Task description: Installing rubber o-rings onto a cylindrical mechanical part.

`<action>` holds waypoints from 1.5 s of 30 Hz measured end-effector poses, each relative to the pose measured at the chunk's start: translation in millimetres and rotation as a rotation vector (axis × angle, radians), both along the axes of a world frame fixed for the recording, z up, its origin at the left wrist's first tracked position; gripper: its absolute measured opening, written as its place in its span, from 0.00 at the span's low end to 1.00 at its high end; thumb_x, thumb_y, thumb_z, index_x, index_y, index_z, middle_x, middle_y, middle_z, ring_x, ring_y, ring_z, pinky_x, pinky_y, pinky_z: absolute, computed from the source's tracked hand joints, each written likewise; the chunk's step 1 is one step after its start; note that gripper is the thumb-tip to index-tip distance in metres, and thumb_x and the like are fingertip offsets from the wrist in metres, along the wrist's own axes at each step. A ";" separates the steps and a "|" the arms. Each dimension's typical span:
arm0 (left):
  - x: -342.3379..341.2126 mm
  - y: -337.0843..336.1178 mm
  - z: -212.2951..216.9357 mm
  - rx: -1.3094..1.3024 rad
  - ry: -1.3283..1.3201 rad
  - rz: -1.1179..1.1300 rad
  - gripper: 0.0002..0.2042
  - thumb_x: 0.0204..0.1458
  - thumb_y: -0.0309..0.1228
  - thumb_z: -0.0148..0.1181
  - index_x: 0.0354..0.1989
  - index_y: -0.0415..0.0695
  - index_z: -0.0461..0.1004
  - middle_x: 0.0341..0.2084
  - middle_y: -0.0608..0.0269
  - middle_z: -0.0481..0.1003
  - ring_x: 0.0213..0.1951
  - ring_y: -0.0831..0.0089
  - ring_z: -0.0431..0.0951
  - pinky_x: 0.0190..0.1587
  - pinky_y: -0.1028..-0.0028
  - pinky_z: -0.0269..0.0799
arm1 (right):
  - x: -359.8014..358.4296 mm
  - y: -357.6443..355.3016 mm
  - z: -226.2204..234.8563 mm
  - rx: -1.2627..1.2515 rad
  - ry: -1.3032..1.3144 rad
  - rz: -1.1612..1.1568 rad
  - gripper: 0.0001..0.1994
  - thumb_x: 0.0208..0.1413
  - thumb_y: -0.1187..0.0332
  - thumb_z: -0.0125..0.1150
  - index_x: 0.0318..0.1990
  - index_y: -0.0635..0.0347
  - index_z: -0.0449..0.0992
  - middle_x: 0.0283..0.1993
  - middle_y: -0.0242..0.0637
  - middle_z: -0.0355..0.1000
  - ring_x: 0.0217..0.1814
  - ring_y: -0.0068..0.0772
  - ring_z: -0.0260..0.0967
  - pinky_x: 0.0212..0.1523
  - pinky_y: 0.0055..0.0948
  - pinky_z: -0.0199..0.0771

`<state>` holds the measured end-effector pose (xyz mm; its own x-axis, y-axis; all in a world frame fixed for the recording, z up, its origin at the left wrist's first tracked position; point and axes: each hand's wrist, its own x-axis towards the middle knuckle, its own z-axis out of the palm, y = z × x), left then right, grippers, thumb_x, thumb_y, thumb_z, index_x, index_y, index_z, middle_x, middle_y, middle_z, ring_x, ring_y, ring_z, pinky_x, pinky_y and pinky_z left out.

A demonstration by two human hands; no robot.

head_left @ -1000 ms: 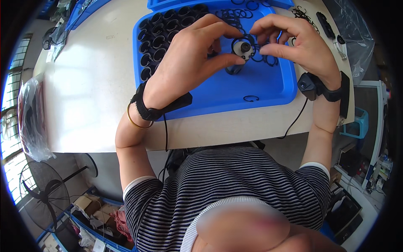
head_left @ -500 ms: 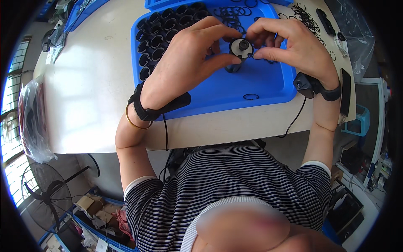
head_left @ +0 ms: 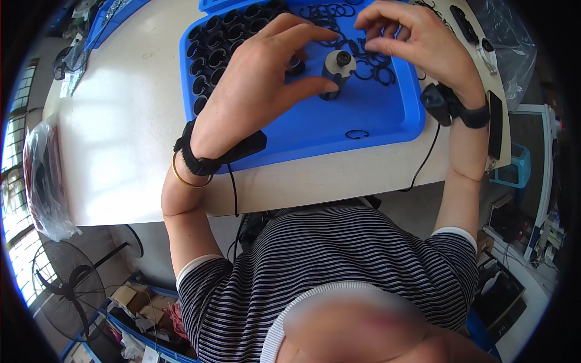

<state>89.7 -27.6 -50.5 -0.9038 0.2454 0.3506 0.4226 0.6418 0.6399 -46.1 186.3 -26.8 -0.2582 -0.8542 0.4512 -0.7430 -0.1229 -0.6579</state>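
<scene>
A short upright cylinder [head_left: 333, 68] with a pale top and a black knob stands in the blue tray [head_left: 290, 142]. My left hand [head_left: 257, 85] arches around its left side, thumb and forefinger spread. The thumb tip lies against or right by the cylinder's lower side; I cannot tell if it touches. Right of the cylinder and slightly above it, my right hand [head_left: 423, 45] hovers with thumb and forefinger apart and nothing visible between them. Loose black snap rings [head_left: 382, 75] lie between the cylinder and my right hand. One single snap ring [head_left: 357, 134] rests near the tray's front edge.
Rows of black cup-shaped parts [head_left: 215, 57] fill the tray's left side, partly behind my left hand. More rings lie at the far side. A black tool [head_left: 463, 24] is on the table at the far right. Thin cables [head_left: 235, 190] run from both wrist straps.
Both hands have loosened from the cylinder's top. My right hand has moved up and away to the right; my left fingers have spread wider. The cylinder stays standing in the tray.
</scene>
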 end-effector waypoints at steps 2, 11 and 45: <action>0.1 -0.8 1.0 0.004 -0.004 -0.008 0.27 0.43 0.27 0.75 0.55 0.45 0.78 0.45 0.65 0.75 0.40 0.73 0.76 0.43 0.75 0.73 | 10.0 3.5 21.5 0.483 -0.010 -0.400 0.12 0.52 0.71 0.69 0.41 0.70 0.78 0.34 0.41 0.79 0.34 0.27 0.78 0.37 0.27 0.75; 0.9 -3.0 6.1 0.009 0.036 -0.019 0.24 0.45 0.27 0.74 0.53 0.45 0.79 0.45 0.65 0.76 0.39 0.74 0.75 0.41 0.75 0.73 | -21.1 21.7 -46.3 0.789 0.399 -0.330 0.13 0.47 0.71 0.73 0.36 0.60 0.75 0.31 0.38 0.75 0.34 0.37 0.74 0.38 0.35 0.73; 2.8 -8.0 10.3 0.127 0.046 -0.005 0.10 0.57 0.24 0.64 0.47 0.41 0.80 0.36 0.67 0.78 0.34 0.81 0.76 0.39 0.80 0.72 | 27.0 19.1 16.0 0.059 -0.436 -0.129 0.03 0.62 0.73 0.61 0.40 0.60 0.74 0.40 0.35 0.73 0.38 0.24 0.75 0.40 0.21 0.77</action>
